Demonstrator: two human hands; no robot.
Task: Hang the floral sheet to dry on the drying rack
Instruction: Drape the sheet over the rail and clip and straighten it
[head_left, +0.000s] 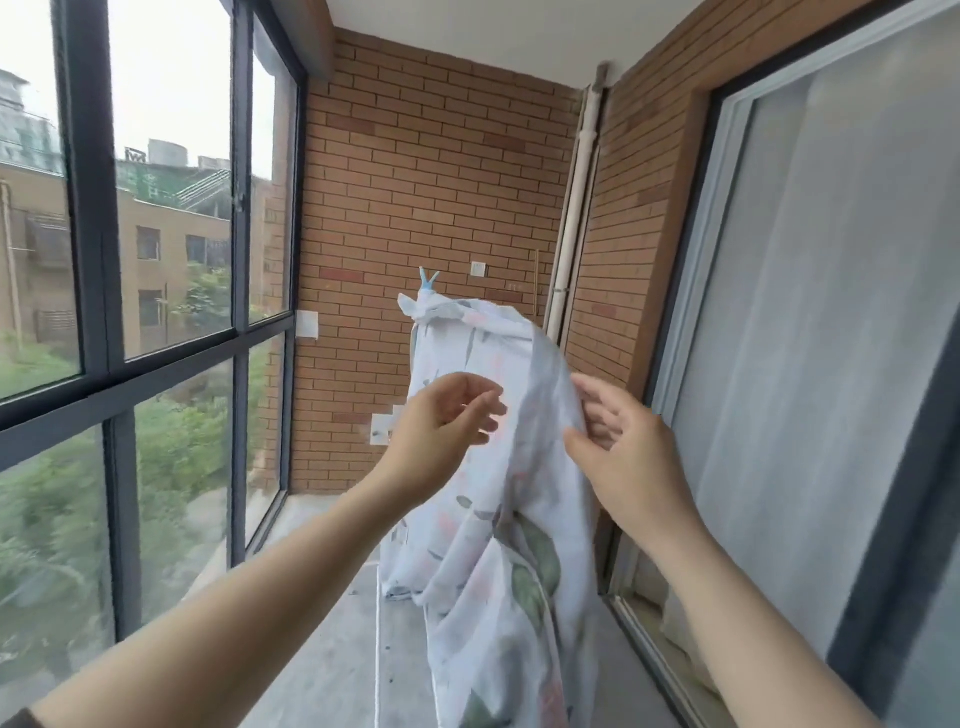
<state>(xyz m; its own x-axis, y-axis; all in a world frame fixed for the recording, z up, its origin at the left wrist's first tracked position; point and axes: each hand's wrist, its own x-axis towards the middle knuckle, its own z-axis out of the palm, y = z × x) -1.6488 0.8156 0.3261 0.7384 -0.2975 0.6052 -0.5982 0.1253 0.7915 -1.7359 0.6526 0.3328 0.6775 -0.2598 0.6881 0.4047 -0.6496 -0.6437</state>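
Note:
The white floral sheet (493, 545), printed with green leaves and pink flowers, hangs draped over a support that it hides completely. A blue clothes peg (429, 280) clamps its bunched far end. My right hand (623, 447) pinches the top fold of the sheet between thumb and fingers on its right side. In front of the sheet's left side, my left hand (447, 415) hovers with loosely curved fingers and nothing between them. The sheet falls to the floor below my arms.
This is a narrow balcony. A dark-framed window wall (239, 260) runs along the left, a brick wall (441, 156) closes the far end, and a sliding glass door (831, 338) is on the right. A thin white rail (376, 639) runs along the grey floor beside the sheet.

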